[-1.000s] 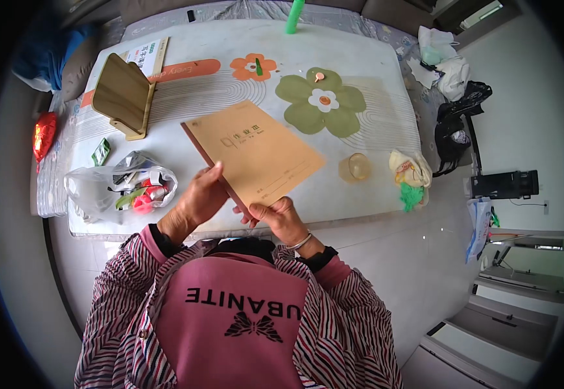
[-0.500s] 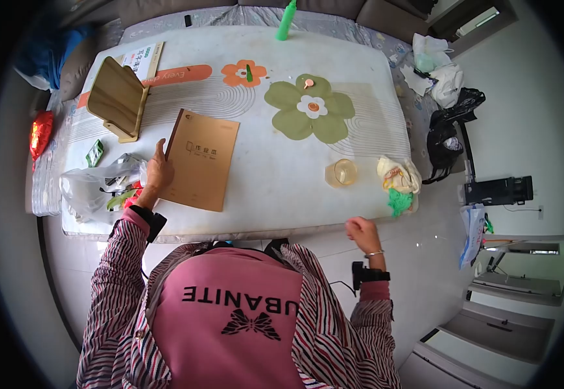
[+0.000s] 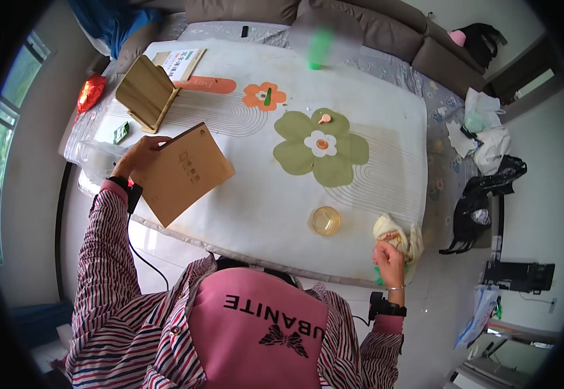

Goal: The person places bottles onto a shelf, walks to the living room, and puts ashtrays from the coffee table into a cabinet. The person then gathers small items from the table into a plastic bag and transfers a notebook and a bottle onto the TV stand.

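Note:
My left hand [image 3: 140,154] is closed on the dark spine edge of a brown paper-covered exercise book [image 3: 181,174]. The book is turned at an angle near the table's front left; whether it is fully off the surface I cannot tell. At the front right corner, my right hand [image 3: 389,258] has its fingers curled in front of a cream cloth [image 3: 411,238] with a green part beneath. What those fingers hold, if anything, is hidden. A glass of pale yellow liquid [image 3: 325,221] stands left of the cloth.
Behind the book stands a wooden-framed mirror or stand [image 3: 144,94], with a clear plastic bag [image 3: 97,155] and a green packet [image 3: 121,132] nearby. A blurred green bottle [image 3: 318,52] is at the far edge. A pink scoop [image 3: 324,118] lies on the printed flower.
My left hand has taken hold of the exercise book and turned it clockwise. My right hand has moved from before the table edge to the cloth. The camera view has shifted.

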Action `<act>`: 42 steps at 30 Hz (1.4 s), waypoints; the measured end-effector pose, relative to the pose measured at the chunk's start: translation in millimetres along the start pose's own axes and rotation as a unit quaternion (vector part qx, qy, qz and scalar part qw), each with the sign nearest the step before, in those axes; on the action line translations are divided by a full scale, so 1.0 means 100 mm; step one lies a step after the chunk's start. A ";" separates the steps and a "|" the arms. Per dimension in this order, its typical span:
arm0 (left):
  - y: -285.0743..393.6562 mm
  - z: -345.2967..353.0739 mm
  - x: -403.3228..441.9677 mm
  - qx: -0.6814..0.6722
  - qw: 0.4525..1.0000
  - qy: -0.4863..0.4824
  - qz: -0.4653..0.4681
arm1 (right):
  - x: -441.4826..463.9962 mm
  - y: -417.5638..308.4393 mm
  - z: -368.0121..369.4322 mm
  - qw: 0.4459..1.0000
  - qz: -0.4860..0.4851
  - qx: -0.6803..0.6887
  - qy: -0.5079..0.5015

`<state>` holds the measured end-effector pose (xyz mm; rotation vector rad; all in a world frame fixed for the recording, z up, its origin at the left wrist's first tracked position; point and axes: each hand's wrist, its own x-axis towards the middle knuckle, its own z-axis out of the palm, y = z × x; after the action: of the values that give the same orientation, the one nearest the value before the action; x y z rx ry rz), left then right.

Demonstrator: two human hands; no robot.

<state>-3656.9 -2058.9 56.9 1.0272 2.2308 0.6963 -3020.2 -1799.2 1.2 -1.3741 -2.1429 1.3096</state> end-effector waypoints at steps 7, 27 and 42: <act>0.18 0.18 0.61 0.230 0.960 0.157 0.023 | 1.42 -0.54 -0.27 0.979 -0.141 -0.121 0.089; 2.25 3.01 2.40 0.021 0.960 0.114 0.253 | 2.48 -0.04 0.82 0.916 -0.109 -0.358 0.145; 1.83 2.78 1.98 -0.072 0.968 0.081 0.228 | 2.52 0.01 0.83 0.909 -0.154 -0.349 0.169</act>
<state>-3481.6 -1738.3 -72.1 1.4711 2.0505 1.1591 -3200.8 -1634.7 -101.4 -1.2689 -2.5242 0.1480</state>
